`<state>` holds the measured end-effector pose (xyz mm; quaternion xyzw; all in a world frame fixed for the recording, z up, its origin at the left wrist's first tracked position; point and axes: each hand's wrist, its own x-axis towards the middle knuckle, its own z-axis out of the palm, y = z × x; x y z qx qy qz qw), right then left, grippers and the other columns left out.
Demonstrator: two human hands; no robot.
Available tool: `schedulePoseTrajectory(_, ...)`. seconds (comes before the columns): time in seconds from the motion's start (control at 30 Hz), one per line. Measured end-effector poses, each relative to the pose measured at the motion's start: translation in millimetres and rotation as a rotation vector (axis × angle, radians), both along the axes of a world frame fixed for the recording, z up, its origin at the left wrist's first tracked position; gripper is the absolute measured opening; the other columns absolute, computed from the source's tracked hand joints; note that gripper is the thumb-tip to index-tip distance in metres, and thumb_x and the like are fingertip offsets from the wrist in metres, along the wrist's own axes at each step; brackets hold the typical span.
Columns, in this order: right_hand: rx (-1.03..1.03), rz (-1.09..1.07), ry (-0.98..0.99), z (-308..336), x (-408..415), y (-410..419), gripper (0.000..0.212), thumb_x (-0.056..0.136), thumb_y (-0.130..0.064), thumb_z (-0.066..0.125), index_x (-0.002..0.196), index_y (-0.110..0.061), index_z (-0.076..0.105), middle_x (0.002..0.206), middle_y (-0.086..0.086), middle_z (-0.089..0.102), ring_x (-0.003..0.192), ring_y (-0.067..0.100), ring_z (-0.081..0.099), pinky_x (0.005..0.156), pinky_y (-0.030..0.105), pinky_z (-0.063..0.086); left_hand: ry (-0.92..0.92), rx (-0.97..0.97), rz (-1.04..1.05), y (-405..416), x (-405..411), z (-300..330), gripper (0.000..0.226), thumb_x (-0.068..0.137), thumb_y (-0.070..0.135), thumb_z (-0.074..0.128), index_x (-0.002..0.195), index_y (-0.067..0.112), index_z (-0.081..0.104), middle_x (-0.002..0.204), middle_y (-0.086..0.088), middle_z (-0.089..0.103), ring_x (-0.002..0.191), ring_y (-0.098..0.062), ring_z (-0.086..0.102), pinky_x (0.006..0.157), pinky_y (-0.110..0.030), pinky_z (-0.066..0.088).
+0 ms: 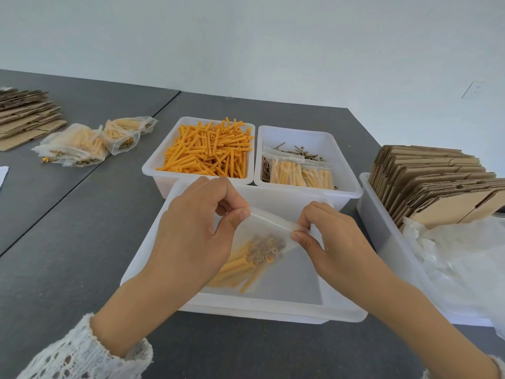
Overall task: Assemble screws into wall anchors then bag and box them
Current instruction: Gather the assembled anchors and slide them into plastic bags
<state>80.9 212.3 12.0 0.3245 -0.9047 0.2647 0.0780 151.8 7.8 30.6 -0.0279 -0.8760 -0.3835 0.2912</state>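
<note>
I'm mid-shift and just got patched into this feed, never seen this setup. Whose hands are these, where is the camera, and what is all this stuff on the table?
There is no machine here: a person works bare-handed, and the single camera sits on their head, looking forward and down. The left hand and right hand each pinch the top strip of a clear bag holding orange anchors with screws in them, above a white tray. Behind it, one bin holds loose orange anchors; the bin beside it holds loose screws and two filled bags. On the right, flat cardboard boxes stand in another bin. Far left on the grey table lie finished bags and more flat cardboard.
</note>
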Motion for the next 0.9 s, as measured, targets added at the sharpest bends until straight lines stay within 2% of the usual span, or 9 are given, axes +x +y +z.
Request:
schedulePoseTrajectory(0.17,0.139,0.022,0.070,0.3,0.5,2.9,0.016,0.098,-0.032,0.050,0.084,-0.024,0.045,0.086,-0.011,0.049,0.078,0.009,0.043,0.066,0.014,0.032,0.014,-0.015,-0.008,0.1,0.3,3.7,0.021,0.088,0.012,0.069,0.078,0.028,0.059,0.077,0.018,0.058,0.081,0.001,0.053,0.072,-0.006,0.036)
schedulePoseTrajectory(0.4,0.242,-0.005,0.164,5.3,-0.3,8.3,0.026,0.095,-0.047,0.030,0.085,-0.024,0.039,0.085,-0.013,0.039,0.076,0.009,0.037,0.061,0.011,0.026,0.037,0.020,-0.054,4.5,0.9,13.7,0.022,0.088,0.013,0.069,0.079,0.030,0.059,0.082,0.020,0.059,0.079,0.006,0.053,0.066,-0.003,0.038)
schedulePoseTrajectory(0.5,0.155,-0.010,0.205,5.1,-1.5,9.4,0.031,0.095,-0.053,0.024,0.083,-0.029,0.040,0.079,-0.021,0.037,0.070,0.000,0.040,0.061,0.008,0.026,0.030,0.156,-0.101,10.0,-0.8,19.0,0.025,0.091,0.016,0.066,0.077,0.036,0.058,0.080,0.019,0.062,0.079,-0.005,0.057,0.065,-0.013,0.043)
schedulePoseTrajectory(0.57,-0.105,0.035,0.164,2.3,-0.4,10.4,0.032,0.099,-0.055,0.031,0.079,-0.033,0.042,0.073,-0.024,0.041,0.069,-0.005,0.047,0.061,0.006,0.033,0.035,0.253,-0.142,13.5,-4.7,25.3,0.025,0.093,0.016,0.065,0.078,0.034,0.058,0.076,0.017,0.062,0.075,-0.008,0.058,0.066,-0.020,0.046)
schedulePoseTrajectory(0.63,-0.483,0.113,-0.090,-1.2,1.3,8.3,0.036,0.094,-0.060,0.043,0.090,-0.025,0.051,0.084,-0.020,0.061,0.083,-0.002,0.060,0.072,0.008,0.044,0.068,0.374,-0.214,16.7,-11.0,33.5,0.019,0.095,0.013,0.064,0.079,0.023,0.058,0.068,0.014,0.060,0.063,-0.004,0.055,0.060,-0.015,0.043)
schedulePoseTrajectory(0.7,-0.790,0.201,-0.503,-6.6,0.1,-0.6,0.048,0.091,-0.056,0.055,0.119,-0.016,0.048,0.109,-0.002,0.069,0.106,0.017,0.065,0.093,0.032,0.053,0.101,0.505,-0.303,19.9,-18.2,41.1,0.011,0.091,0.015,0.058,0.081,0.012,0.057,0.061,0.011,0.059,0.052,-0.003,0.050,0.054,-0.011,0.040)
schedulePoseTrajectory(0.77,-0.912,0.226,-0.855,-9.7,-0.2,-15.0,0.050,0.097,-0.033,0.056,0.140,-0.015,0.037,0.121,0.008,0.068,0.118,0.029,0.061,0.106,0.053,0.044,0.093,0.626,-0.345,25.9,-27.7,43.0,0.012,0.095,0.011,0.057,0.083,0.008,0.056,0.060,0.010,0.057,0.049,-0.004,0.048,0.051,-0.011,0.039)
schedulePoseTrajectory(0.83,-0.947,0.279,-1.050,-8.3,-0.3,-27.6,0.053,0.097,-0.025,0.057,0.143,-0.007,0.039,0.127,0.014,0.063,0.118,0.030,0.060,0.106,0.050,0.045,0.041,0.728,-0.294,31.2,-39.8,40.8,0.016,0.101,0.006,0.052,0.085,0.009,0.057,0.066,0.005,0.058,0.055,-0.007,0.052,0.052,-0.015,0.044)
schedulePoseTrajectory(0.9,-0.998,0.244,-1.148,-4.0,-2.4,-34.9,0.056,0.088,-0.028,0.066,0.135,0.000,0.051,0.116,0.015,0.063,0.107,0.027,0.062,0.098,0.044,0.051,-0.029,0.775,-0.205,29.7,-52.5,38.7,0.013,0.101,0.003,0.049,0.092,0.006,0.058,0.078,-0.005,0.063,0.069,-0.012,0.059,0.062,-0.021,0.053)
